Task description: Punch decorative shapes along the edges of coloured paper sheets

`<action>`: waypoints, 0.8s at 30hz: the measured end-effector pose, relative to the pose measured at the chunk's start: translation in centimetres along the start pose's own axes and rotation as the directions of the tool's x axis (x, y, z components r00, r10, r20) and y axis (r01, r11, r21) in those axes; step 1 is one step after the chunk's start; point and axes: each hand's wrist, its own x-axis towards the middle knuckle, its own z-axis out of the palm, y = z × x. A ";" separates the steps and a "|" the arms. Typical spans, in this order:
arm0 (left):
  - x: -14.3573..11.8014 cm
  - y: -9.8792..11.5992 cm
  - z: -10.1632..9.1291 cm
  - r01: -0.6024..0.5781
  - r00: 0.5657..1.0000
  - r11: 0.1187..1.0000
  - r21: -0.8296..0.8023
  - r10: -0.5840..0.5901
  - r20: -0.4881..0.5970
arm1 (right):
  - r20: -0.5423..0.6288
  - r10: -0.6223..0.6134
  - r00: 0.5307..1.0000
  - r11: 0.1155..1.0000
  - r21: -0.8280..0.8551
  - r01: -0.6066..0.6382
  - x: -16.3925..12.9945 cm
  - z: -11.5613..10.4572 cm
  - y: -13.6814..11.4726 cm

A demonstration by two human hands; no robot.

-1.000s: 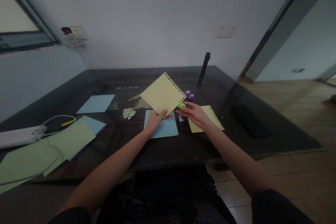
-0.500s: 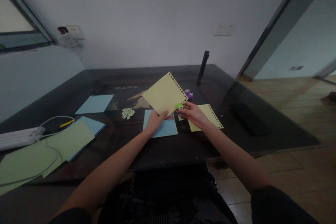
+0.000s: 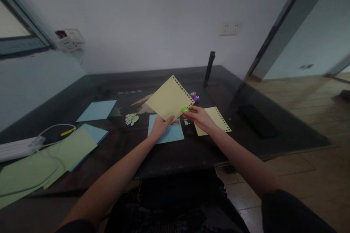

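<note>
My left hand (image 3: 160, 128) is closed on the lower corner of a pale yellow loose-leaf sheet (image 3: 170, 96), thumb on top. The sheet is held up at a slant, its row of binder holes along the upper right edge. Between the fingers of my right hand (image 3: 201, 118) is a small bright green object (image 3: 185, 110), placed at the sheet's lower right edge; its kind is unclear. Below the raised sheet lies a light blue loose-leaf sheet (image 3: 171, 136), partly covered. Tiny pale pieces (image 3: 186, 122) lie beside it. Another yellow sheet (image 3: 214, 116) sits under my right wrist.
A pile of small pale bits (image 3: 132, 119) lies left of centre. Behind my right hand is a purple object with eye-like dots (image 3: 195, 97). A black upright stick (image 3: 209, 69), a blue sheet (image 3: 97, 110), green paper (image 3: 73, 149), a white power strip (image 3: 19, 148) and a dark flat object (image 3: 257, 121) surround them.
The green object has turned in my right hand, so its eye-like white spot no longer shows as plainly. The view has shifted slightly; the raised sheet stays in my left hand.
</note>
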 end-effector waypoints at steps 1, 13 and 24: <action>0.0 0.0 0.0 0.001 1.000 1.000 0.001 -0.001 -0.005 | 0.000 -0.009 1.000 1.000 -0.012 0.009 -0.1 0.0 0.0; -0.1 0.4 0.1 0.033 0.999 0.998 -0.047 -0.033 0.002 | -0.016 -0.047 0.999 0.998 -0.030 0.047 -0.3 0.4 -0.3; -0.1 0.4 -0.2 -0.029 1.000 0.998 0.056 0.028 0.011 | -0.031 -0.017 0.999 0.995 -0.094 0.014 -0.3 0.1 -0.4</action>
